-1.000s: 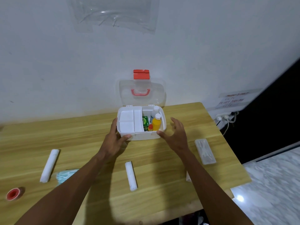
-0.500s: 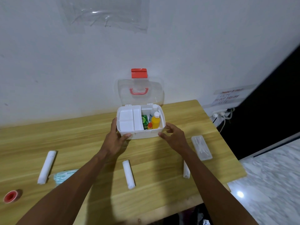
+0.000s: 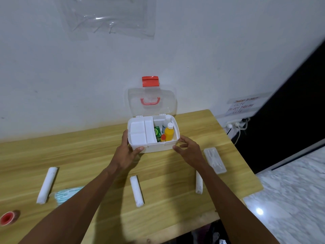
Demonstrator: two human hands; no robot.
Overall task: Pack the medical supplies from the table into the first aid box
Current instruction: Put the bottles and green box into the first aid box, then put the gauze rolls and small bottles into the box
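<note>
The white first aid box (image 3: pixel 159 147) stands open at the table's far edge, its clear lid (image 3: pixel 152 103) leaning on the wall. A white divided tray fills its left half; a green packet (image 3: pixel 157 131), a yellow bottle (image 3: pixel 169 134) and a white bottle sit in its right half. My left hand (image 3: pixel 126 152) grips the box's front left corner. My right hand (image 3: pixel 190 150) hovers, fingers apart, at the front right corner. Three white gauze rolls (image 3: pixel 47 184) (image 3: pixel 136 191) (image 3: pixel 199 183), a clear swab case (image 3: pixel 214 160), a teal mask pack (image 3: pixel 66 194) and a red tape roll (image 3: pixel 7 218) lie on the table.
The wooden table (image 3: pixel 175 199) ends at the right, past the swab case, where a marbled floor shows. A white wall stands directly behind the box. A power strip with cables (image 3: pixel 236 125) hangs off the far right corner.
My right hand has drawn in closer to the box's front right corner. My left hand stays on the front left corner. The view has shifted slightly.
</note>
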